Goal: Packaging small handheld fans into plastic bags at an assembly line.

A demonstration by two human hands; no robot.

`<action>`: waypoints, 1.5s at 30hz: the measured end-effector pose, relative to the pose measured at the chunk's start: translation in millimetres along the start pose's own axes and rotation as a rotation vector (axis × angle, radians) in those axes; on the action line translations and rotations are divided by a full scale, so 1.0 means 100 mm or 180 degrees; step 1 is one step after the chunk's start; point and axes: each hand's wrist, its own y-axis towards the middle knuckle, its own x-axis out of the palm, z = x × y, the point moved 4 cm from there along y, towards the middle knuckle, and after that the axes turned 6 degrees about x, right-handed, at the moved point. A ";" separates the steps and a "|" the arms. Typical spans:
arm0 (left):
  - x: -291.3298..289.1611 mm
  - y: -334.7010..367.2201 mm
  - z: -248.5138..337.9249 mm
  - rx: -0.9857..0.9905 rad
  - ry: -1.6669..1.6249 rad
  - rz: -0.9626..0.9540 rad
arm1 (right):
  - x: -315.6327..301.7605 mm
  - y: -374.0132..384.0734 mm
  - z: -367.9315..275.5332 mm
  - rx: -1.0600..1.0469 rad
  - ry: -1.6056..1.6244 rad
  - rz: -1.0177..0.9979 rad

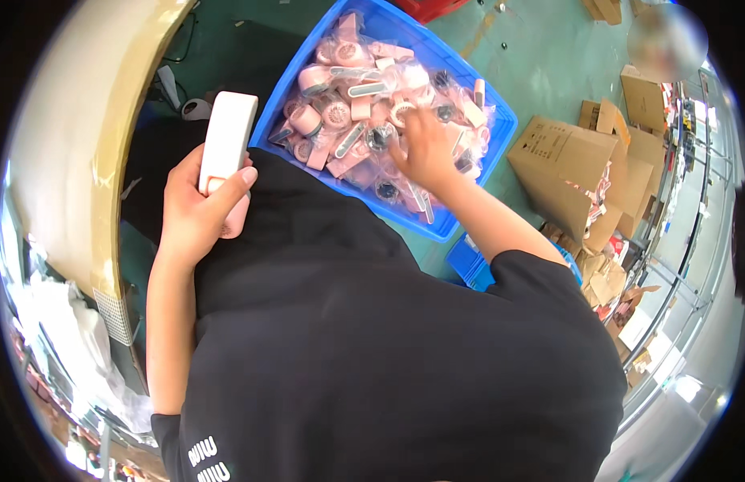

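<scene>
My left hand (192,210) is wrapped round a long, pale pink handheld device (230,132) with rounded edges, its thumb across the lower part. To the right stands a blue plastic bin (276,112), heaped with pink parts in clear bags (337,112). Some of these parts have round, grille-like faces; others are blocky or carry grey strips. Over the right half of the heap reaches my right hand (425,153), thumb and fingers apart, its fingertips at the bagged parts. Nothing shows as lifted in it.
A pale tabletop with a taped edge (139,80) runs along my left. Open cardboard boxes (561,165) stand right of the bin, with a smaller blue crate (469,261) nearer me. A red container (425,8) sits behind the bin. Metal racks line the far right.
</scene>
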 end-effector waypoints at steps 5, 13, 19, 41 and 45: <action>0.02 0.17 -0.01 -0.0252 0.0109 -0.0152 | 0.36 -0.77 0.16 -0.0867 -0.1291 -0.0999; 0.03 0.27 -0.04 -0.0450 0.0358 -0.0395 | 0.37 -0.50 0.31 -0.0442 -0.0689 -0.1704; -0.02 0.15 -0.01 0.0697 0.0094 0.0021 | -0.26 0.39 -0.27 0.0203 -0.1006 -0.2836; -2.00 -2.30 1.12 0.1204 0.2586 0.4212 | -1.35 1.49 -3.93 -0.1671 0.3994 -0.3826; -2.13 -2.01 0.83 -0.0102 0.3800 0.3691 | -1.07 1.44 -4.35 -0.1623 0.3469 -0.2570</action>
